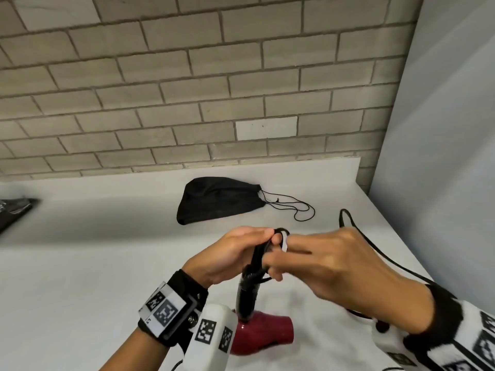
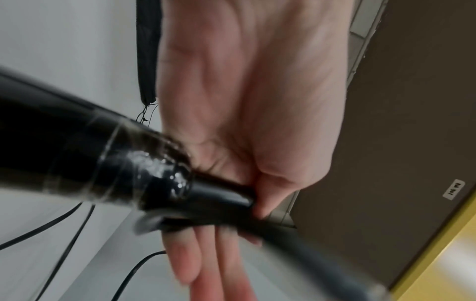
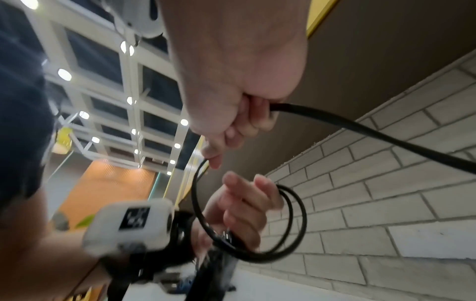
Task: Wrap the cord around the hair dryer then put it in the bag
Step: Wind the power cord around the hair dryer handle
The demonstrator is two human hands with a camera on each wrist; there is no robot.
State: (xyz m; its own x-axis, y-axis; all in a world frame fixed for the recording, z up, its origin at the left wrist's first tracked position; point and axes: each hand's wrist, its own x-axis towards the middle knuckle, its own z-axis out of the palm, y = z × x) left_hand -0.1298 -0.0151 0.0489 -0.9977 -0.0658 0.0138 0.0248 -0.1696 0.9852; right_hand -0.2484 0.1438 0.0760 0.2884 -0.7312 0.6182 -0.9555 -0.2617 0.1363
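Over the white counter (image 1: 93, 263), both hands' fingers (image 1: 257, 234) curl around cord (image 3: 360, 126) loops above the hair dryer (image 1: 262, 333).

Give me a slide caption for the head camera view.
Both hands loop the black cord above the red hair dryer; the drawstring bag lies behind on the white counter.

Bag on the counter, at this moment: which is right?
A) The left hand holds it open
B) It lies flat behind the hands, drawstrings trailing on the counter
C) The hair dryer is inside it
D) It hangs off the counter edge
B: the black bag lies alone on the white counter, its drawstrings loose beside it, while the hair dryer sits below the hands.
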